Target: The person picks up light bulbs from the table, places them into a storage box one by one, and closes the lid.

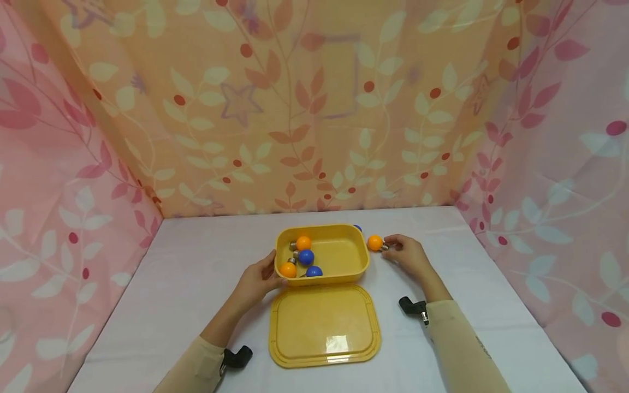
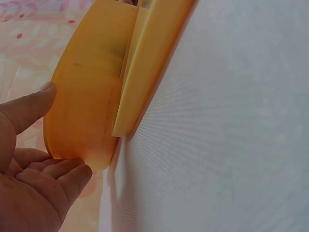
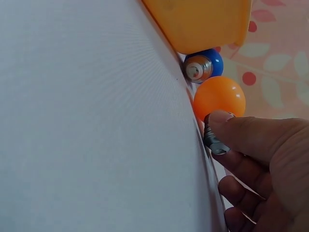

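Observation:
My left hand (image 1: 256, 281) holds the left end of a yellow plastic box (image 1: 344, 256), thumb at the front rim and fingers along the side. Inside the box, toward its left, lie two orange light bulbs (image 1: 303, 243) and two blue light bulbs (image 1: 306, 257) with metal screw bases. To the right of the box, my right hand (image 1: 409, 255) pinches another orange light bulb (image 3: 219, 99) by its metal base, thumb on top. That bulb is close over the white table. A further blue light bulb (image 3: 212, 60) sits by the box's far right corner, mostly hidden in the head view.
A flat yellow lid (image 1: 324, 327) lies on the white tablecloth (image 1: 196, 256) in front of the box, right up against its near side. Patterned cloth (image 1: 295, 109) hangs behind and on both sides of the table. Black wrist camera mounts (image 1: 238, 357) sit by both sleeves.

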Motion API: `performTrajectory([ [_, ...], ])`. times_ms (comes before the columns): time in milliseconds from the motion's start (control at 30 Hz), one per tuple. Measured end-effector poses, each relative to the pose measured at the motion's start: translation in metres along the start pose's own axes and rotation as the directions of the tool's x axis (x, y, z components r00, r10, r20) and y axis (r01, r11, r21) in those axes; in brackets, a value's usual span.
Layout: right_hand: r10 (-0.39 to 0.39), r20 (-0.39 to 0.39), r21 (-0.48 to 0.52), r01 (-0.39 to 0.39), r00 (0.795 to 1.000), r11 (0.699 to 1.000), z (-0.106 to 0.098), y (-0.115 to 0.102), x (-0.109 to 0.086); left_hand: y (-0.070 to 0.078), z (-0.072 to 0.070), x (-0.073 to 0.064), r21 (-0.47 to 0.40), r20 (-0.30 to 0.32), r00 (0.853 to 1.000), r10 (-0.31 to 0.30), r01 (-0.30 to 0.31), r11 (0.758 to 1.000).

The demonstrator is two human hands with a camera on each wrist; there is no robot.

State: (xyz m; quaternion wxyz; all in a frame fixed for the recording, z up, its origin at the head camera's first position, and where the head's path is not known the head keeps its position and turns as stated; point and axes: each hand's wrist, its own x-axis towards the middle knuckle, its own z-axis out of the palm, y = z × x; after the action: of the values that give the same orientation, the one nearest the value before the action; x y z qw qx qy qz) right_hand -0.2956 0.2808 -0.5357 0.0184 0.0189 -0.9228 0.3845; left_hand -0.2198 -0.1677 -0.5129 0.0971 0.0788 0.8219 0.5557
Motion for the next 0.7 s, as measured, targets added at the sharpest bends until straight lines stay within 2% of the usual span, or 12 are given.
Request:
performTrajectory([
  [333, -0.006, -0.061, -0.001, 0.006, 0.998, 1.0, 0.007, -0.005, -0.004, -0.001, -0.003, 0.0, 0.017, 0.004, 1.0, -0.011, 0.011, 1.0],
  [700, -0.007, -0.1, 0.049, 0.012, 0.995, 0.999, -0.001, -0.012, -0.001, 0.001, -0.002, 0.001, 0.002, 0.006, 0.999, -0.032, 0.032, 0.999],
])
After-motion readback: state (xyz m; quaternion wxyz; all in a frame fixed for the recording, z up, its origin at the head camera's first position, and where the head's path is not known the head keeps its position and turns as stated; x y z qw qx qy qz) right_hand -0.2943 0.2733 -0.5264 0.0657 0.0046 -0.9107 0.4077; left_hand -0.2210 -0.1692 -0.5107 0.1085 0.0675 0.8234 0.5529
